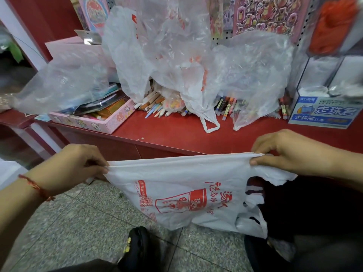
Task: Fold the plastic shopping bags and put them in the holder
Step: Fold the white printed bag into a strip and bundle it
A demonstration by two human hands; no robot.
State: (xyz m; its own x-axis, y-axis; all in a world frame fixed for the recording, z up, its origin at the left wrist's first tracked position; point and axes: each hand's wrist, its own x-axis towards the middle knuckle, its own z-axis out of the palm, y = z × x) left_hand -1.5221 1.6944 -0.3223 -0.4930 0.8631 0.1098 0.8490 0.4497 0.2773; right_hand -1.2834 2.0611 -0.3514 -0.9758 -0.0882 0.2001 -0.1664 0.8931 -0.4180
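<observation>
Black shoe (135, 250) at the bottom edge, on speckled grey floor tiles (68, 222); dark trousers (314, 222) fill the lower right

Head view, the only one:

Left hand (76, 165): thumb and curled fingers pinch the left end of the top edge of a white shopping bag (186, 183). Red string bracelet (37, 187) on that wrist. Right hand (286, 152): thumb and fingers pinch the right end of the same edge. Edge pulled taut and roughly level between the two hands, held in the air in front of the bench (172, 132). Bag hangs down from that edge, red print of a cup and characters facing the camera, turned sideways. Its handle end lies to the right, crumpled, over the trousers.

Bench top is red. On it, a heap of loose bags (176, 55), translucent and crumpled, some with orange-red print; one handle loop (211, 124) lies flat near the front edge. One clear bag (62, 81) spreads left over a pink box (94, 118) of stationery at the bench's left end. Under the heap: pencils (155, 108) and marker pens (227, 108), lying loose. Right end: blue-and-white printed box (324, 112), a clear-walled case (324, 75) rising just behind it; contents too blurred to tell. Sticker sheets (267, 14) hang at the back. Orange fluffy thing (334, 24) upper right, blurred
</observation>
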